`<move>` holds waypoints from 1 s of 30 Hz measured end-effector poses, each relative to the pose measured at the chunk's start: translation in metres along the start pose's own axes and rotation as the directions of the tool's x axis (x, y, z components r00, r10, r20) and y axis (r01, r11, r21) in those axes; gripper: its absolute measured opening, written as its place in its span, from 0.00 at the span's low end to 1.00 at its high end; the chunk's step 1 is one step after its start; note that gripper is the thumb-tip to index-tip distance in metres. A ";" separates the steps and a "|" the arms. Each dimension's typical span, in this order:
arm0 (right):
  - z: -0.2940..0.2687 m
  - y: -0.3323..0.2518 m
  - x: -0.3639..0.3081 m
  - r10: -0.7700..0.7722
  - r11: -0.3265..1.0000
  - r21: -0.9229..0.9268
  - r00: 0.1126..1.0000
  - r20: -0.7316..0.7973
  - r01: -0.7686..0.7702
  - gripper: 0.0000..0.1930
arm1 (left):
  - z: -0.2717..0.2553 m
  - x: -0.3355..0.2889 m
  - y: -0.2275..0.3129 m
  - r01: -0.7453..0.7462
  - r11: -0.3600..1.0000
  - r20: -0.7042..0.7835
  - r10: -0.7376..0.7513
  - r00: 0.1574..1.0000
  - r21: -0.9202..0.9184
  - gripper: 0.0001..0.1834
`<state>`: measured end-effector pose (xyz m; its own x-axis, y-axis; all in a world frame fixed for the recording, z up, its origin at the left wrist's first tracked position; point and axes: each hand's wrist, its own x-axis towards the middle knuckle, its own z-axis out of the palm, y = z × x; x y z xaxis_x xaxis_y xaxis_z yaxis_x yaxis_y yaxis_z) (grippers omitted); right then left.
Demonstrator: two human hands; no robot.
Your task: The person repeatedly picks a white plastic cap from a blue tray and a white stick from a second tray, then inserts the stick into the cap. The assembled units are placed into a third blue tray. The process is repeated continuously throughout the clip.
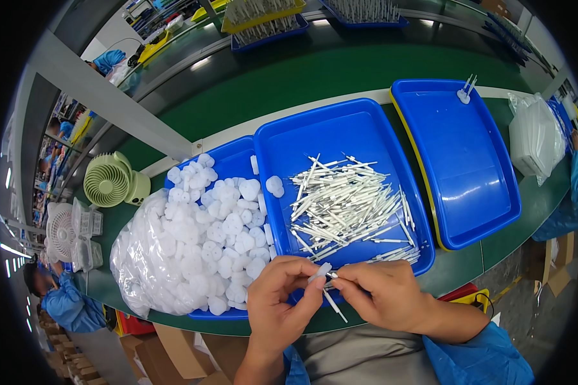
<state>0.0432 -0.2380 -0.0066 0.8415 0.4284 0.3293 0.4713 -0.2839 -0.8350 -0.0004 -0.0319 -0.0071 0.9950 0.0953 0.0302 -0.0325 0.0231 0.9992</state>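
My left hand (277, 300) pinches a small translucent white plastic piece (324, 269) between thumb and fingertips. A thin white rod (335, 306) slants down from that piece toward my lap. Close against it, the fingertips of my right hand (386, 292) are closed on another thin white rod, mostly hidden by the fingers; its tip meets the piece. Just beyond my hands, a blue tray (321, 125) bears a heap of similar white rods (347, 202). To its left lie many translucent white lobed pieces (228, 218), spilling from a clear plastic bag (135, 263).
At the right, a blue tray (462, 173) on a yellow one bears a lobed piece with upright rods (465, 93). Farther right is a bagged white stack (534, 138). A green fan (109, 181) stands left. Loaded trays (366, 16) sit beyond the green belt (347, 70).
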 end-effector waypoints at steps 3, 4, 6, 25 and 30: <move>-0.003 0.001 0.000 -0.073 0.981 -0.179 0.996 0.041 0.079 0.07 | 0.005 0.000 -0.001 -0.028 0.996 0.013 0.027 1.000 0.090 0.08; -0.005 0.001 0.000 -0.087 0.966 -0.237 0.994 0.070 0.101 0.07 | 0.005 0.000 -0.001 -0.042 0.991 0.018 0.040 0.999 0.127 0.08; -0.009 -0.004 0.003 -0.069 0.959 -0.270 0.993 0.097 0.093 0.08 | 0.006 0.000 -0.003 -0.074 0.977 0.032 0.069 0.997 0.198 0.07; -0.013 0.006 -0.011 -0.244 0.962 -0.149 0.966 -0.081 0.231 0.13 | 0.024 -0.003 0.018 -0.281 0.955 0.037 0.279 0.960 0.092 0.17; -0.020 0.003 -0.012 -0.254 0.962 -0.115 0.966 -0.055 0.247 0.13 | 0.016 -0.007 0.022 -0.373 0.868 0.150 0.342 0.928 0.327 0.19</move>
<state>0.0397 -0.2611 -0.0043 0.7069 0.4391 0.5545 0.6917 -0.2655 -0.6716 -0.0063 -0.0481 0.0150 0.9260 -0.0528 0.3737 -0.3685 -0.3407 0.8650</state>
